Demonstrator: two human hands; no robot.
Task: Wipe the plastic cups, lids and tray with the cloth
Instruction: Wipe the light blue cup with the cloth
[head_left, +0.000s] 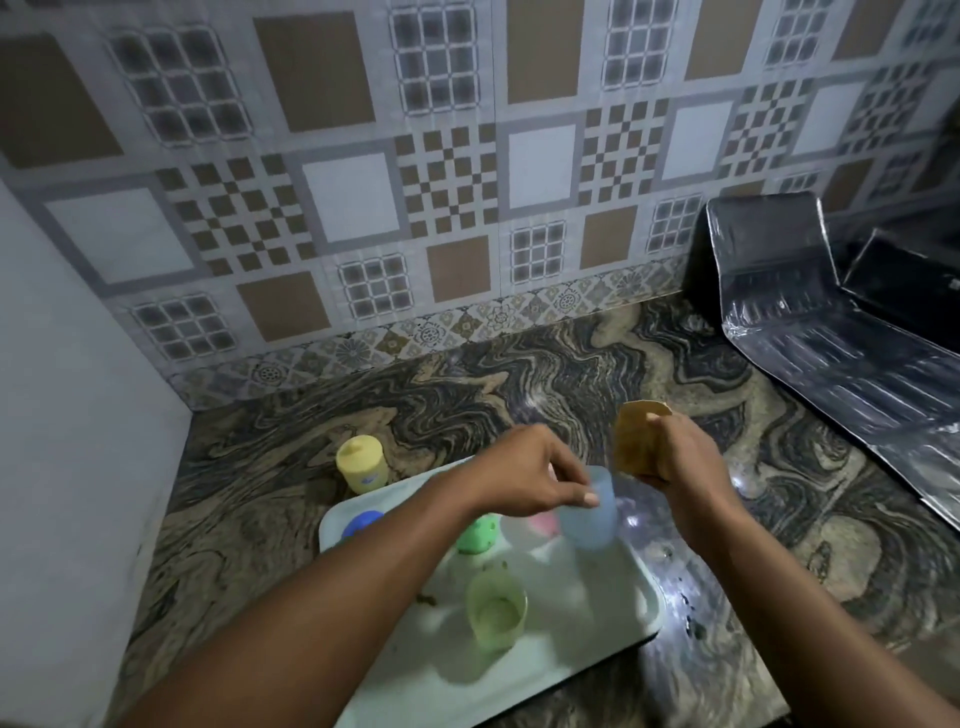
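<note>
A white tray (571, 644) lies on the marbled counter. My left hand (524, 473) pinches the rim of a pale blue plastic cup (589, 512) over the tray's far right corner. My right hand (680, 457), just right of that cup, grips a folded tan cloth (636, 436) held upright. On the tray stand a light green cup (496, 605), a green lid (478, 535), a blue lid (362, 522) and a pink lid (543, 522), partly hidden behind the blue cup. A yellow cup with its lid on (361, 464) stands on the counter beyond the tray's far left corner.
The marbled counter (519, 374) runs back to a tiled wall (467, 182). A plain white wall (67, 415) closes the left side. A shiny foil-covered stove surface (831, 338) fills the right rear. Small crumbs lie by the tray's right edge.
</note>
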